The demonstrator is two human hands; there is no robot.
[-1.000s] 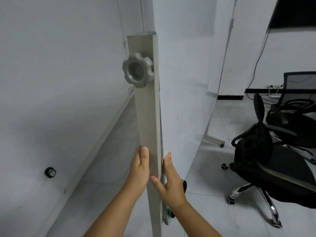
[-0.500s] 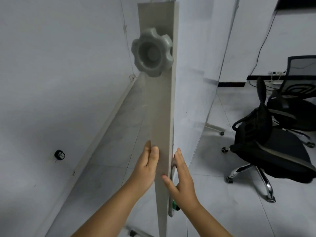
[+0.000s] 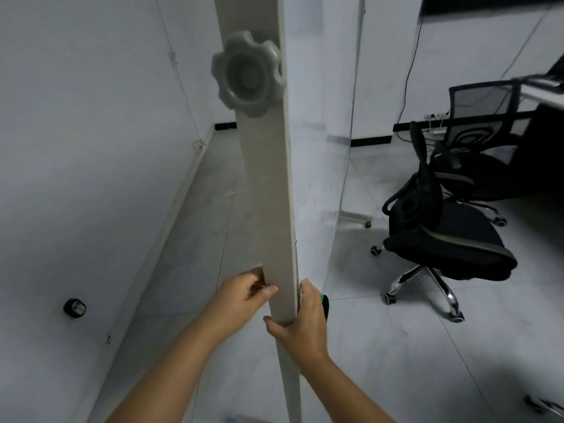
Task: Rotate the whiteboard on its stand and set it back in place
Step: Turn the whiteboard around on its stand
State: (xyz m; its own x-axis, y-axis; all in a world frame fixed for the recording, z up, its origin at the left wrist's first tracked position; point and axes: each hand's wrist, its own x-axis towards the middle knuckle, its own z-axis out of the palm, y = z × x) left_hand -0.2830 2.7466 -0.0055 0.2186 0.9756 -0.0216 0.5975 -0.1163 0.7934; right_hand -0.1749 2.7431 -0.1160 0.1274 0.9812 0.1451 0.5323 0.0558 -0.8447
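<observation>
From the head camera, a grey upright post [image 3: 268, 184] of the stand rises through the middle of the frame, with a lobed knob [image 3: 247, 73] high on its left face. The whiteboard [image 3: 317, 141] stands edge-on just right of the post, stretching away to the far side. The left hand [image 3: 244, 296] curls around the post's left edge, thumb on its near face. The right hand [image 3: 305, 315] clasps the right edge, thumb pressed on the post. A black chair [image 3: 439, 236] sits at right on the tiled floor [image 3: 381, 346].
</observation>
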